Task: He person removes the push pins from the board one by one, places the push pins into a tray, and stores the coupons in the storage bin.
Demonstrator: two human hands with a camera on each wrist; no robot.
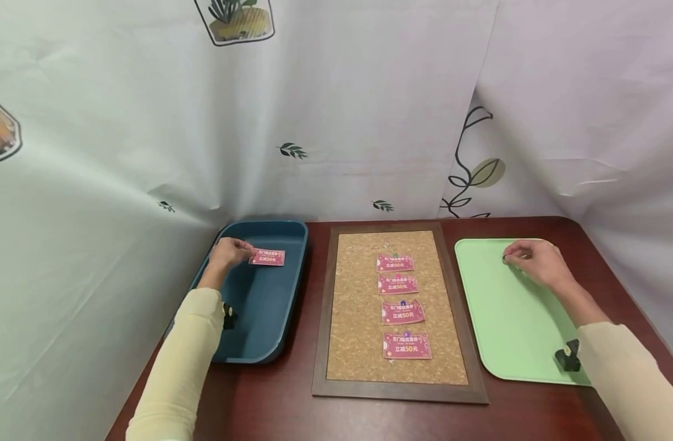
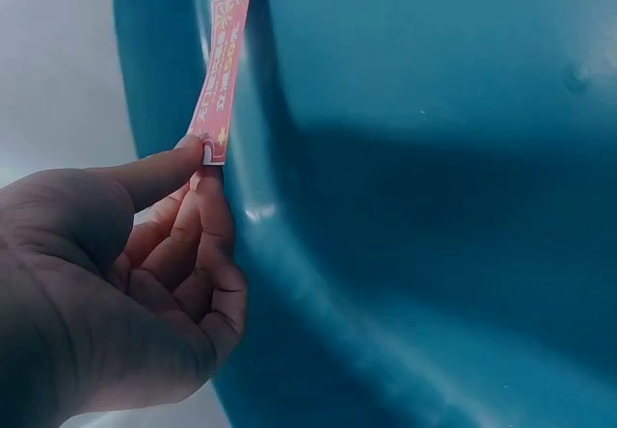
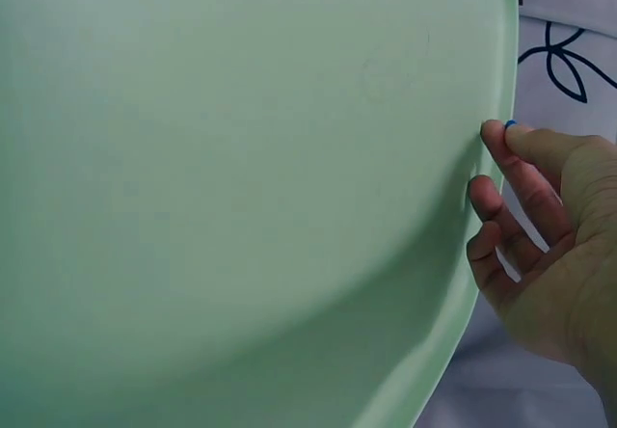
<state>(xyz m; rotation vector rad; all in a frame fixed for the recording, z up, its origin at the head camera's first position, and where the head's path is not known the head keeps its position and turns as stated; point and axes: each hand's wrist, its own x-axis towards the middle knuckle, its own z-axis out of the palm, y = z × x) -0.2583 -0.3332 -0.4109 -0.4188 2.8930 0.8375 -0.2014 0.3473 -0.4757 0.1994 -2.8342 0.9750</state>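
Note:
Over the far part of a blue bin (image 1: 292,294), my left hand (image 1: 229,253) pinches one end of a pink paper coupon (image 1: 268,257) between thumb and fingertips. The left wrist view shows the coupon (image 2: 224,76) slightly bent, its free end pointing away from the hand. My right hand (image 1: 537,262), above the far end of a light green tray (image 1: 513,324), pinches a small blue push pin (image 3: 511,123) between thumb and index finger. Only a bit of the pin shows; the fingers hide the rest.
Between bin and tray lies a wood-framed cork board (image 1: 355,306). Several pink coupons, such as the nearest one (image 1: 407,346), are pinned down it in a column. The dark red table (image 1: 292,404) meets a white patterned curtain (image 1: 342,122) behind and at both sides.

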